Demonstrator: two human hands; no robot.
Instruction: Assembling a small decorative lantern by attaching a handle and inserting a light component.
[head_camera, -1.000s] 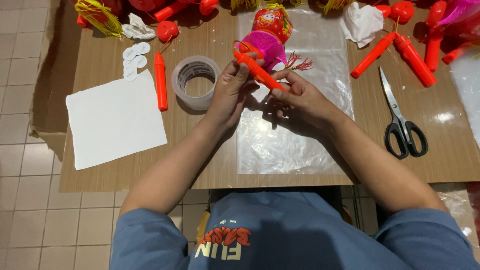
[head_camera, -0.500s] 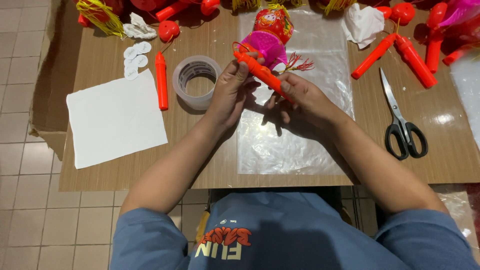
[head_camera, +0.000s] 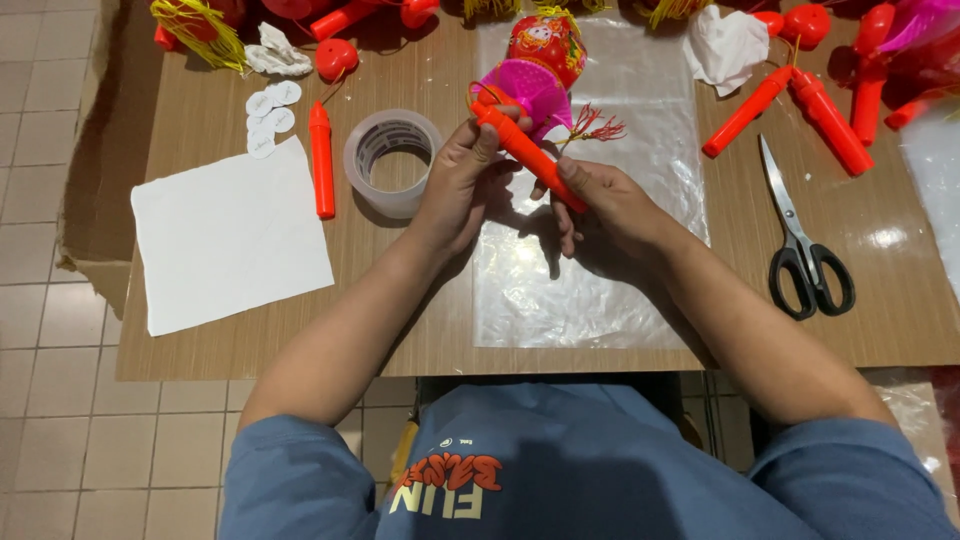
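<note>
Both hands hold one orange plastic stick (head_camera: 522, 152) slantwise over a clear plastic sheet (head_camera: 590, 290) on the wooden table (head_camera: 420, 330). My left hand (head_camera: 465, 180) grips the stick's upper end, thumb on top. My right hand (head_camera: 605, 205) pinches its lower end. Just behind the stick lies a pink and red paper lantern (head_camera: 535, 70) with a small red tassel (head_camera: 595, 125) beside it.
A roll of clear tape (head_camera: 392, 162) and a loose orange stick (head_camera: 322, 160) lie left of my hands, with a white paper sheet (head_camera: 230, 235) and small white round stickers (head_camera: 268, 115) further left. Black-handled scissors (head_camera: 805, 245) and more orange sticks (head_camera: 790, 110) lie right.
The hands and the stick have barely shifted; my right fingers have adjusted slightly on the stick's lower end.
</note>
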